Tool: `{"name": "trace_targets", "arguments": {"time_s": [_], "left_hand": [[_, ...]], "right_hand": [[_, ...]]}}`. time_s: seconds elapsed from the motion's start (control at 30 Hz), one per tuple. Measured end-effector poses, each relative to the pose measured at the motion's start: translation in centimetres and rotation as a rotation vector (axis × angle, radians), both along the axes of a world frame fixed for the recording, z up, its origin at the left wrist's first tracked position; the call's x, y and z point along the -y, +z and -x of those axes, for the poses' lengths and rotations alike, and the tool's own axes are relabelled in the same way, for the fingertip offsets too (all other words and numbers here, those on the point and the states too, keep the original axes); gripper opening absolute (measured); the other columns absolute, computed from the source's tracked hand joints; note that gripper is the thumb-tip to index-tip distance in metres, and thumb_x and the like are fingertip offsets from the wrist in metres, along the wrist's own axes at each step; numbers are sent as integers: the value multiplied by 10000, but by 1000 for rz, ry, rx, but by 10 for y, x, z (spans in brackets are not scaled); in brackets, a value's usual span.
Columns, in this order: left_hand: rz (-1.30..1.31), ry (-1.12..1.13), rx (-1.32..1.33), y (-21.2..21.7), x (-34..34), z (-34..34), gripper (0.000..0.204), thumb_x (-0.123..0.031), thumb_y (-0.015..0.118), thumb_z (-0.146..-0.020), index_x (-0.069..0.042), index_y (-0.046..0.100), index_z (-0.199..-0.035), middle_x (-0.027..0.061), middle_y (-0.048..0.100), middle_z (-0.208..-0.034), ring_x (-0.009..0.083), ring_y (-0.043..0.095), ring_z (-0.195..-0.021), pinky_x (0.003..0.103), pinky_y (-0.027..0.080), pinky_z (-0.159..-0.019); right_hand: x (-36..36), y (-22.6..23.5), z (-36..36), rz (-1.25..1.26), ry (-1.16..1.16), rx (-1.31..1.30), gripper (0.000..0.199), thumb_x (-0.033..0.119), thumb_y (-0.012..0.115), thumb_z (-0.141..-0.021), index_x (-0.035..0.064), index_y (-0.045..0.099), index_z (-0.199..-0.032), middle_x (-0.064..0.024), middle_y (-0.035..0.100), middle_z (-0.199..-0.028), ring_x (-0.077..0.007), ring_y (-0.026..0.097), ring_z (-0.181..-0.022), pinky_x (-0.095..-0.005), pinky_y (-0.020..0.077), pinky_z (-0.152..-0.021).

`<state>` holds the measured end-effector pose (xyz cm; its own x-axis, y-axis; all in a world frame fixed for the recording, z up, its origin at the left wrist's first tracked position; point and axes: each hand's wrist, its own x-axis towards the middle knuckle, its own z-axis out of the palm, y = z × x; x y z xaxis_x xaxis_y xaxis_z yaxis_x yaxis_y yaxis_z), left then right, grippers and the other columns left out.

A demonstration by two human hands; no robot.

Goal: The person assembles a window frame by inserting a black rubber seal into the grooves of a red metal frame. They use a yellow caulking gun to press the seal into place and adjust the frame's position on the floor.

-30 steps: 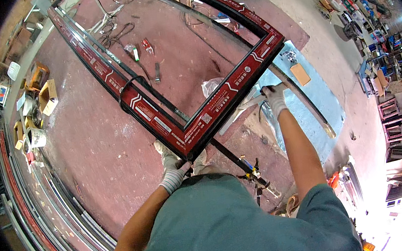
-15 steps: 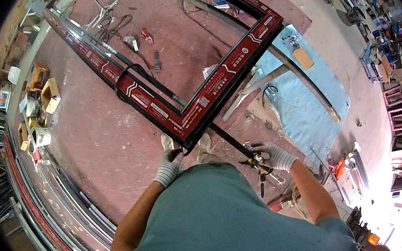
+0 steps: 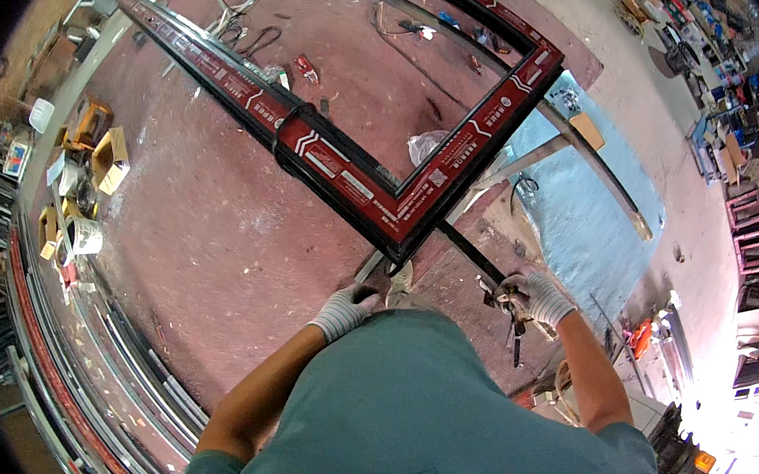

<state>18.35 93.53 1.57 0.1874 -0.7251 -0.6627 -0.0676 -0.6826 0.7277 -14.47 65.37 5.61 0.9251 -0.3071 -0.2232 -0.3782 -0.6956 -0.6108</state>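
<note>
Frame (image 3: 476, 137), red-faced with black edges, spans the upper middle; its near corner points toward the person, and its far right side is cut off by the upper rim. The red face is flat and smooth, printed with white marks. A black loop (image 3: 291, 116) bands its left side; whether it is rubber or cable is hard to tell.

The left hand (image 3: 348, 311), in a striped knit glove, sits just below the near corner with fingers curled; I cannot tell whether it grips anything, since the fingertips are partly hidden. The right hand (image 3: 536, 296), gloved alike, touches a cluster of small tools (image 3: 514, 320) at the end of a dark straight bar (image 3: 470, 252). Its fingers bend over them, but its grip cannot be made out, and the tools blur together. The bar's upper end is hidden under the frame.

The green cloth shirt (image 3: 353, 418) covers most of one shoe (image 3: 400, 281). Right of the frame lies a thin blue sheet (image 3: 583, 214), partly covered by metal strips. A crumpled clear bag (image 3: 425, 146) rests on the scuffed reddish floor (image 3: 210, 228). White glare (image 3: 711, 396) washes out the lower right.
</note>
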Motion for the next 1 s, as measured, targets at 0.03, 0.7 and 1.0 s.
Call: {"name": "trace_targets", "arguments": {"time_s": [0.03,0.7,1.0], "left_hand": [[14,15,-6,-2,-8,-1,449,-308,590,-942,8,586,-1261,142,649,-1179,234,600,-1093,345,445,-985],[661,358,-509,129,-33,-25,453,-185,692,-893,-12,533,-1281,94,623,-1173,179,588,-1090,330,486,-966],[790,575,-506,112,-23,-5,494,-219,703,-885,-34,520,-1305,70,601,-1218,187,559,-1142,347,454,-1005]], "right_hand": [[-3,5,-3,31,5,23,281,2,706,-764,103,655,-1022,-129,622,-869,-337,612,-779,-399,481,-703],[-174,127,-165,-564,-230,28,360,107,699,-864,14,568,-1186,-49,621,-1046,-138,586,-905,-300,505,-786],[-101,122,-198,-1186,-38,-506,470,255,720,-844,31,567,-1228,-54,624,-1091,-156,575,-1029,-302,473,-920]]}}
